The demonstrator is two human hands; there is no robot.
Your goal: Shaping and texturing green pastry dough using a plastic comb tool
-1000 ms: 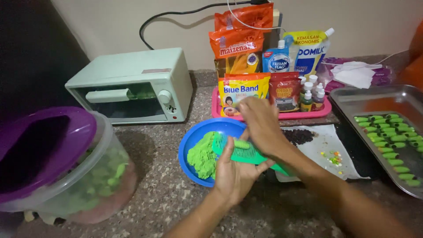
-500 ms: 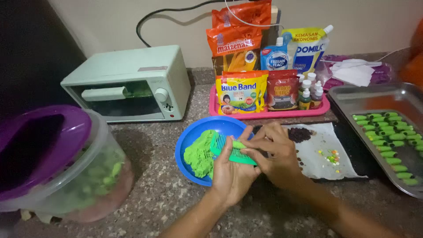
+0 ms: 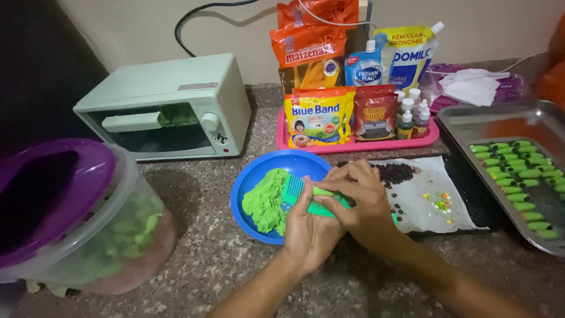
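Right hand (image 3: 362,200) has dropped from raised position a second ago onto green comb (image 3: 306,197), fingers curled, pressing dough piece (image 3: 322,191) against it. Left hand (image 3: 309,227) cups comb from below, closed around it. Judged: shaping stroke under way. Comb over blue plate (image 3: 250,179) edge, beside dough lump (image 3: 265,200); long axis runs left-right, teeth pointing away from person.

Right hand (image 3: 362,200) is covering most of the comb (image 3: 294,191); whatever is lying under its fingers isn't showing; tray (image 3: 500,121) is running off the right edge; tub (image 3: 126,235) is getting cut at the left; sprinkles (image 3: 438,203) are too small to identify.
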